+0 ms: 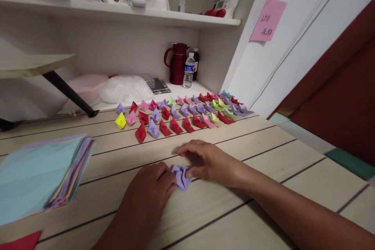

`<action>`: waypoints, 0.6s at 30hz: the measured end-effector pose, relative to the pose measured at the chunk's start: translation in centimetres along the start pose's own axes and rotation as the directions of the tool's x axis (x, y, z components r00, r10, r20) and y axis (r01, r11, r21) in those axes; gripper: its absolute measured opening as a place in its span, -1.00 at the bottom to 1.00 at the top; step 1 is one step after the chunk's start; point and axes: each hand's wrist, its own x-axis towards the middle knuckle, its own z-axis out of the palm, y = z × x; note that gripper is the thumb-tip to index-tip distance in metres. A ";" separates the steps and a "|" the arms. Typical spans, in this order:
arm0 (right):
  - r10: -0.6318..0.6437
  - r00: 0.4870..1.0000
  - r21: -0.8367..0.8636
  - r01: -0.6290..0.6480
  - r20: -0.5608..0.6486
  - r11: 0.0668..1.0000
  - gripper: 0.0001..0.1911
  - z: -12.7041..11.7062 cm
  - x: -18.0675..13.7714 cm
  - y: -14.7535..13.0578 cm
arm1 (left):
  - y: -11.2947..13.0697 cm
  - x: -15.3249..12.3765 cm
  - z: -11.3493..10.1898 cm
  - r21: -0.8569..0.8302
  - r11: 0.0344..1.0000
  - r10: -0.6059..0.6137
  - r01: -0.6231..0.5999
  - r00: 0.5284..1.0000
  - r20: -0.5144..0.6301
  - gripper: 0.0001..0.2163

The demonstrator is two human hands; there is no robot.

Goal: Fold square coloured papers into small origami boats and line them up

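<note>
On the striped tabletop in front of me lies a small folded purple paper (pixel 182 177), creased into a compact origami shape. My left hand (pixel 154 185) pinches its left edge, the fingertips partly hidden behind my knuckles. My right hand (pixel 206 161) rests at its right side: the thumb touches the paper while the other fingers arch apart from it over the wood. Beyond my hands stand rows of small folded paper boats (pixel 176 125) in red, purple, pink, yellow and green.
A stack of coloured paper squares (pixel 38 172), light blue on top, lies at the left. A red paper (pixel 22 241) sits at the lower left corner. Behind the boats are a white plastic bag (pixel 125 89), a red jug (pixel 177 64) and a water bottle (pixel 189 71).
</note>
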 end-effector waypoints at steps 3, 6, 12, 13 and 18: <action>0.054 0.998 0.017 -0.054 -0.031 0.998 -0.55 0.1 -0.1 0.2 | -0.3 0.0 0.0 -0.023 0.999 0.026 -0.026 1.000 -0.010 -0.87; 0.013 0.998 0.003 -0.013 -0.069 1.000 -0.70 0.5 0.0 0.2 | -0.5 0.1 0.1 -0.058 0.998 0.033 -0.035 0.999 -0.020 -0.86; -0.107 0.993 0.063 0.110 -0.057 0.992 -0.76 1.2 0.2 -0.2 | -0.5 0.0 0.3 -0.055 0.998 0.015 -0.019 0.998 -0.062 -0.83; -0.120 0.991 0.052 0.123 -0.062 0.991 -0.79 1.3 0.2 -0.2 | -0.5 0.0 0.4 -0.047 0.999 0.007 -0.011 0.997 -0.074 -0.82; -0.112 0.991 0.056 0.116 -0.073 0.992 -0.94 1.3 0.3 0.2 | -0.5 -0.1 0.6 -0.040 0.999 0.016 -0.021 0.992 -0.123 -0.69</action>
